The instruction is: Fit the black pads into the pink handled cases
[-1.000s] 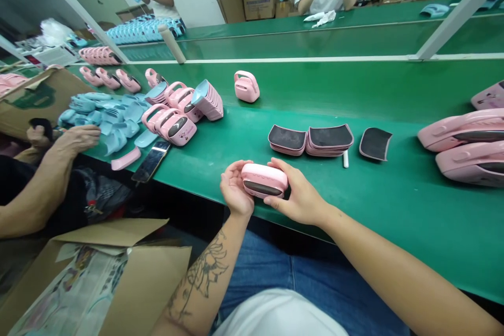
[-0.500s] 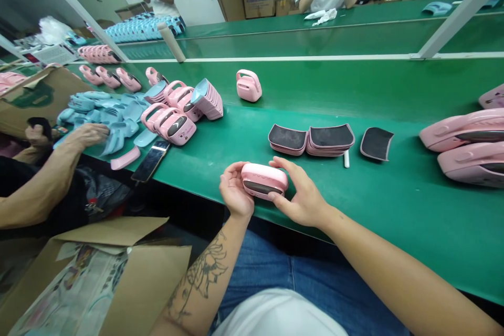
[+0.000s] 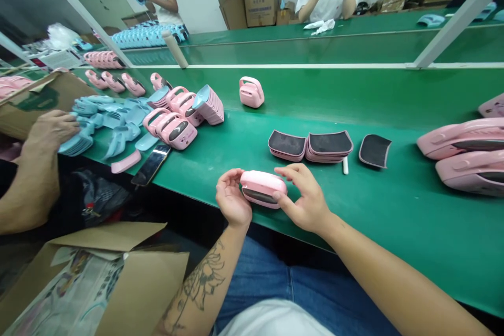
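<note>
A pink plastic housing with a top handle and a dark front panel (image 3: 263,189) is at the table's near edge, between my hands. My left hand (image 3: 234,199) curls round its left end, fingers partly behind it. On the other end, my right hand (image 3: 305,194) has its thumb against the front and its fingers bent near the top. Just beyond lie two stacks of curved, pink-edged dark panels (image 3: 287,142), (image 3: 329,144). A single dark panel (image 3: 375,151) lies to their right, and a small white stick (image 3: 345,166) sticks out by the right stack.
Another pink housing (image 3: 251,92) stands farther back. Pink housings (image 3: 179,131), blue parts (image 3: 118,115) and a phone (image 3: 153,164) lie left, by a co-worker's hand (image 3: 53,128). More large pink housings (image 3: 460,134) sit right. An open carton (image 3: 145,283) stands below left.
The pink housing stays between my hands, with my right thumb shifted slightly along its front. The co-worker's hand at left has moved left over the blue parts. The view has tilted slightly.
</note>
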The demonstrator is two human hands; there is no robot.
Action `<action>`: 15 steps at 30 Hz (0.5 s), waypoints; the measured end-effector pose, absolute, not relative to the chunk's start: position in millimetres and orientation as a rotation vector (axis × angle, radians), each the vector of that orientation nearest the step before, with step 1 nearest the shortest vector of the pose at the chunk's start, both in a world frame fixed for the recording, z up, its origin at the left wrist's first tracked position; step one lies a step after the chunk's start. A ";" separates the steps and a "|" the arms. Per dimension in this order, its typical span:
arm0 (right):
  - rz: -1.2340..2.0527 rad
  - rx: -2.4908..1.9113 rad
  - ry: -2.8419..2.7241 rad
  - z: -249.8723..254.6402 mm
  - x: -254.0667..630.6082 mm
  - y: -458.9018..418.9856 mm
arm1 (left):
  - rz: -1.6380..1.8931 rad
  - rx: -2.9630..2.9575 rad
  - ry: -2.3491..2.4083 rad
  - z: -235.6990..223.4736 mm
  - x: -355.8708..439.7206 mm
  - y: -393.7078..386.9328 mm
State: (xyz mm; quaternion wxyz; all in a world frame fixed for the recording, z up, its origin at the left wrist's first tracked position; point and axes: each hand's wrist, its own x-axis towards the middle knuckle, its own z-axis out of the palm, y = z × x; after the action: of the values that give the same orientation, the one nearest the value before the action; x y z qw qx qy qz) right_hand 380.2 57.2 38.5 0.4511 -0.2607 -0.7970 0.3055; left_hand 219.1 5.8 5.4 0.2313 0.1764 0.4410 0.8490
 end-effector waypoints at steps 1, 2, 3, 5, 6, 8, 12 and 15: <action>0.757 -0.641 -1.979 39.9 380.2 56.6 | 2.338 0.474 1.220 6.5 216.0 3.6; 0.764 -0.642 -1.986 41.8 380.1 55.8 | 2.336 0.457 1.234 8.0 211.1 2.0; 0.779 -0.651 -1.993 44.2 379.8 54.9 | 2.330 0.442 1.252 10.1 204.1 1.7; 0.831 -0.690 -2.000 50.6 378.7 53.1 | 2.300 0.421 1.285 16.0 185.4 7.5; 0.860 -0.708 -2.002 54.0 377.8 52.3 | 2.267 0.408 1.294 19.6 174.8 14.6; 0.915 -0.727 -2.011 59.8 375.9 50.9 | 2.163 0.388 1.322 27.9 155.5 37.7; 1.007 -0.682 -2.075 61.2 376.3 51.1 | 1.944 0.543 1.489 42.3 142.0 106.3; 1.030 -0.716 -2.164 63.8 388.0 59.0 | 1.859 0.729 1.465 42.4 153.3 146.7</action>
State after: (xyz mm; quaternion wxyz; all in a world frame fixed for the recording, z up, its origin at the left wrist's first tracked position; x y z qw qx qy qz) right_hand 388.0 59.0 63.8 0.3146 -0.2716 -0.8213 0.3909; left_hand 153.3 146.7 42.4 0.3265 0.2783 0.5592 0.7094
